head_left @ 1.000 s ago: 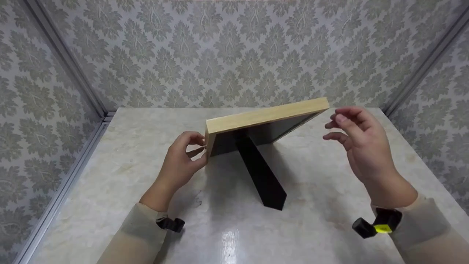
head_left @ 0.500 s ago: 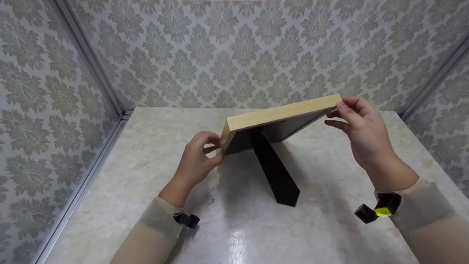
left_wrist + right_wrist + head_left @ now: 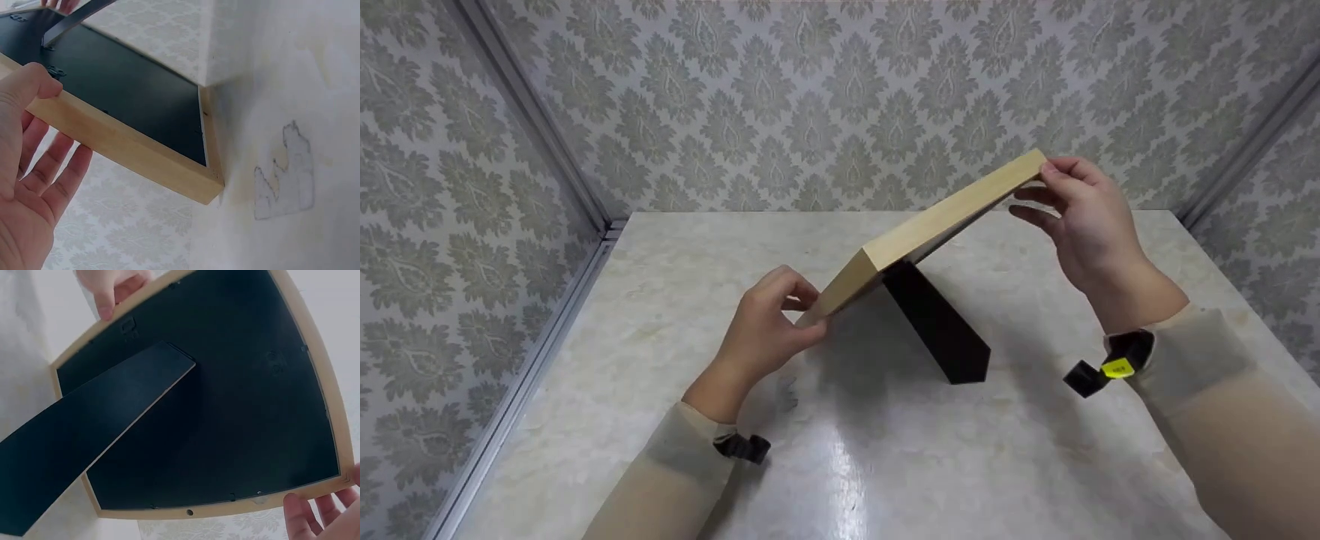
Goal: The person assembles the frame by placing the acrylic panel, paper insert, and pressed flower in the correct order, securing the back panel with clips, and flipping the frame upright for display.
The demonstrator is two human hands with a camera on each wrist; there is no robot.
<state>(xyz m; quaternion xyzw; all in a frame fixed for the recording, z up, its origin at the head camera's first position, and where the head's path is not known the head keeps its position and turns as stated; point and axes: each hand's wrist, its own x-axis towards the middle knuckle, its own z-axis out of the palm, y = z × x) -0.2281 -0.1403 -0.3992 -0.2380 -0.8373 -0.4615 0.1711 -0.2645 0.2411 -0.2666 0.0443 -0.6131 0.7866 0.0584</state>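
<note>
A picture frame (image 3: 952, 214) with a pale wooden border stands tilted over the table, its right side higher than its left. My left hand (image 3: 769, 319) pinches the left side, thumb on the back edge and fingers on the outer face in the left wrist view. At the upper right corner, my right hand (image 3: 1087, 225) holds the border between thumb and fingers. The black back panel (image 3: 253, 422) faces me in the right wrist view, with small metal hangers and tabs. From its middle a black easel leg (image 3: 941, 326) swings out towards me. The picture side is hidden.
The marble-patterned table (image 3: 660, 300) lies below, with a dark outline mark (image 3: 284, 174) near the frame's lower corner. Patterned wallpaper (image 3: 810, 97) covers the surrounding walls, and a metal rail (image 3: 510, 390) runs along the left side. Each wrist wears a black camera mount (image 3: 1129, 352).
My right hand, apart from the frame at first, has taken hold of its upper right corner. That side has risen, and the easel leg swung with it. My left hand has kept its grip.
</note>
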